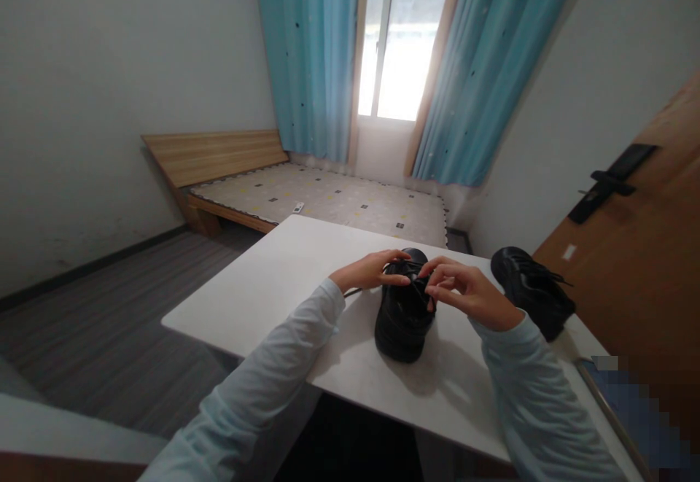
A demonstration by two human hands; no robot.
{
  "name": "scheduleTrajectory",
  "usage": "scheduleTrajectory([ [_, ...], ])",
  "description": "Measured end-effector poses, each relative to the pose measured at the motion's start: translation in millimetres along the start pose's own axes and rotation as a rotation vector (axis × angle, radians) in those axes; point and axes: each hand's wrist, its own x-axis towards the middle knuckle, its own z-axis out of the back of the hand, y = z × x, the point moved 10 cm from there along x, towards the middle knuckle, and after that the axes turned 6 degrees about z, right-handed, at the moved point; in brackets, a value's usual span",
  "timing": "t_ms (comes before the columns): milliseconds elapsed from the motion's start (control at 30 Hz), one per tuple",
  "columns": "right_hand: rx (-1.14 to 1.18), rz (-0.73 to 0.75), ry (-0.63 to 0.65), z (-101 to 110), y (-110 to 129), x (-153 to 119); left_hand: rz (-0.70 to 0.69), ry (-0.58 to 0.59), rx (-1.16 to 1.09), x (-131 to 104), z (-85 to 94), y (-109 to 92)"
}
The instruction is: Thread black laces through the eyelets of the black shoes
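Note:
A black lace-up shoe stands on the white table, its heel toward me and its toe pointing away. From the left, my left hand reaches over the upper, thumb and forefinger bent around the laces near the shoe's opening. My right hand is on the other side, fingertips pinched together on a black shoelace over the tongue. A loose lace end juts out below my left wrist. The exact finger contact is partly hidden. Another black laced shoe rests by the table's right edge.
Beyond the table is a low bed with a patterned mattress and wooden headboard. A small white object lies on it. Blue curtains flank a bright window. A wooden door stands close at right, near a blurred, pixelated patch.

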Motion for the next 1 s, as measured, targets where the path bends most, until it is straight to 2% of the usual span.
scheduleTrajectory([
  [100, -0.08, 0.063, 0.004, 0, 5, 1, 0.099, -0.049, -0.045, -1, 13.3, 11],
  [233, -0.126, 0.158, -0.05, 5, 14, 2, 0.26, -0.177, 0.09, -8, 43.3, 31],
  [333, -0.1, 0.182, -0.107, 9, 14, 1, 0.332, -0.162, 0.214, -13, 53.0, 42],
  [467, -0.117, 0.184, -0.173, 13, 12, 1, 0.273, 0.002, 0.34, -12, 35.1, 40],
  [533, -0.132, 0.173, -0.187, 13, 10, 1, 0.258, 0.04, 0.402, -11, 24.7, 38],
  [767, -0.182, 0.114, -0.288, 23, 3, -1, 0.339, 0.004, 0.698, -8, 10.3, 42],
  [1000, -0.232, 0.155, -0.475, 44, 6, -7, 0.374, 0.04, 0.758, -11, 5.9, 37],
])
